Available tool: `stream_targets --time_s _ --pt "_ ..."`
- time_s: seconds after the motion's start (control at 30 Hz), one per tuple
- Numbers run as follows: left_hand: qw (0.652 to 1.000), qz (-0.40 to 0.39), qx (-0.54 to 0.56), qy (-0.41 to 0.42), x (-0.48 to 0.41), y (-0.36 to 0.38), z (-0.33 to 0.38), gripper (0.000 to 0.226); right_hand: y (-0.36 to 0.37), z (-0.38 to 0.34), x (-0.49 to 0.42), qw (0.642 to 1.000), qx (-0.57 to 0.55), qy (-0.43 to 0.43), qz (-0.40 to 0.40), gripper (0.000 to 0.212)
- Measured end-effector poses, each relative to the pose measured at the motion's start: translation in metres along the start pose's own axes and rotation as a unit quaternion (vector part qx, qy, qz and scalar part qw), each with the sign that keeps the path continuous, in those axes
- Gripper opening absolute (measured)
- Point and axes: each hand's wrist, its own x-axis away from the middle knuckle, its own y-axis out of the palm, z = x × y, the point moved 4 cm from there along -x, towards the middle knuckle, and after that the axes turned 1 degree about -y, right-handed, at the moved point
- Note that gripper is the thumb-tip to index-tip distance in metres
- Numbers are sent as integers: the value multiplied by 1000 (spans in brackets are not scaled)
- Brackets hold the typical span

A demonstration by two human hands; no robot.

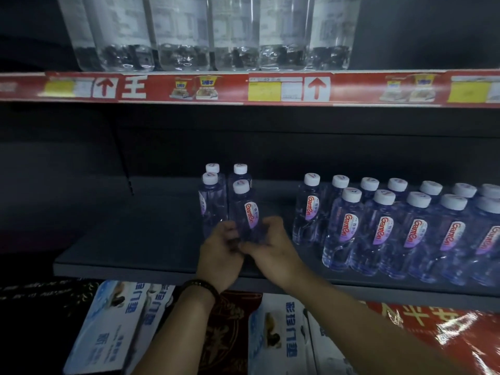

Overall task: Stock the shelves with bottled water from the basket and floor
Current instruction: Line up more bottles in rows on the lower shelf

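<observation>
A cluster of small clear water bottles with white caps stands on the dark middle shelf (135,239). My left hand (220,251) and my right hand (273,246) are cupped around the base of its front right bottle (244,209), which stands upright with its red-lettered label facing me. The front left bottle (212,201) stands beside it, and two more caps show behind. To the right, apart from the cluster, stands a double row of several identical bottles (384,226). No basket is in view.
Large clear bottles (184,36) fill the upper shelf above a red price strip (243,87). Below the middle shelf lie white and blue cartons (113,326) and a red shiny pack (460,334). The shelf's left part is bare.
</observation>
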Motion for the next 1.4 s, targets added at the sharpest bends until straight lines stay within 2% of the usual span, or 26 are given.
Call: stream_targets --time_s 0.07,0.13,0.23,0.3,0.4,0.5,0.63,0.7,0.83,0.93,1.07,1.17,1.23,1.3,1.4 --pt "1000 -18 10 0 1 9 4 46 -10 12 8 999 -29 0 15 46" --pt "999 -33 23 3 3 20 10 44 -17 23 20 999 -54 6 1 52" --pt "999 -41 15 14 2 36 14 45 -28 37 34 996 -82 13 -14 97" --pt "999 -49 -1 19 1 46 15 44 -38 37 44 997 -75 5 -10 111" --pt "997 -64 -17 30 0 62 17 45 -53 45 54 996 -84 -3 -2 103" --pt "996 -71 -20 43 0 77 25 39 -62 52 58 999 -35 -22 5 95" --pt "995 -76 -19 55 2 90 33 37 -69 54 62 999 -28 -27 8 71" --pt "995 -83 -20 55 1 93 34 36 -70 56 65 999 -23 -26 11 71" --pt "994 -89 -31 58 2 98 35 38 -71 57 72 999 -31 3 15 89" --pt "994 -87 -35 60 5 104 37 40 -74 57 78 999 -25 25 30 93" --pt "994 -87 -39 57 10 108 41 42 -73 54 82 998 -9 42 40 86" --pt "994 -93 -36 39 12 101 43 42 -70 48 89 998 -3 11 59 61" --pt "998 -37 -51 26 11 82 44 35 -63 44 90 996 -20 -28 86 44" --pt "995 73 -63 34 8 51 44 24 -50 41 86 994 -45 -44 91 41" --pt "966 244 -76 41 7 0 34 28 -19 23 64 997 -53 -51 36 38"
